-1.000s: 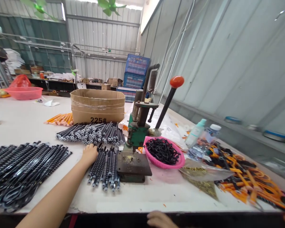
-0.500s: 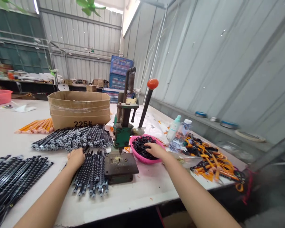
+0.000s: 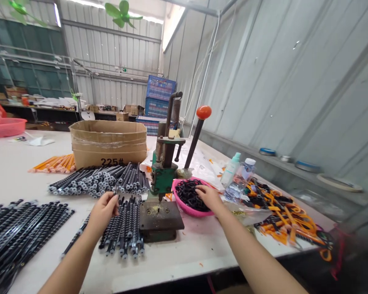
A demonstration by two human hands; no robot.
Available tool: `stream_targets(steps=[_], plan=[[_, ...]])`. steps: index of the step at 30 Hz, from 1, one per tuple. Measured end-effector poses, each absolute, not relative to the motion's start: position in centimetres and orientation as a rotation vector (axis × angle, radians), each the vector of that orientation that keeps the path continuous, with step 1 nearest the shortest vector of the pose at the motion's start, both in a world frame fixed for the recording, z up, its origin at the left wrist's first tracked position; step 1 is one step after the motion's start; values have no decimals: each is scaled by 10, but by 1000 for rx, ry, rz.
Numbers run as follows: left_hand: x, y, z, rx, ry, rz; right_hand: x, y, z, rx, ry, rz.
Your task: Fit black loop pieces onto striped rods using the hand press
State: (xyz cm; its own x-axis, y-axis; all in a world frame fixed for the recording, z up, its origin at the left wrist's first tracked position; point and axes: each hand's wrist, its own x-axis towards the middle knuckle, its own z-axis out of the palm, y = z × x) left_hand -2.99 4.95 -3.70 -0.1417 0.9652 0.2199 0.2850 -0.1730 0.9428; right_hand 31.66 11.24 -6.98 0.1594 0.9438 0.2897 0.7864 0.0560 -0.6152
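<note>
Fingers of the left hand [image 3: 112, 203] pinch a long black rod [image 3: 75, 237] near the front edge of the counter [image 3: 184, 261]; right-hand fingers [image 3: 203, 192], slightly spread, rest on black clips [image 3: 188, 196] in a pink basin [image 3: 184, 206] beside a green hand press [image 3: 162, 183].

Hand press [image 3: 162, 179] between left hand [image 3: 103, 212], right hand [image 3: 210, 198]

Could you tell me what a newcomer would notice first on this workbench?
A green hand press with a red-knobbed lever stands in the middle and draws the eye first. Just right of it is a bright pink bowl of black pieces, with the right hand reaching in. To the press's left, the left hand is over rows of black rods, while orange pieces lie further right.
</note>
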Motion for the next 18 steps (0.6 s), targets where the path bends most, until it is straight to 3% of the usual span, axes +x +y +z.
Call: stream_targets(steps=[4,9,18], plan=[[0,11,-33,1222,1122,1291,292,56,-56,-1535,-1547,253],[53,-34,-44,1239,989,1020,222,-36,-41,-798,-1715,227],[73,-56,-50,1395,1011,1069,211,-66,-50,-714,-1716,313]])
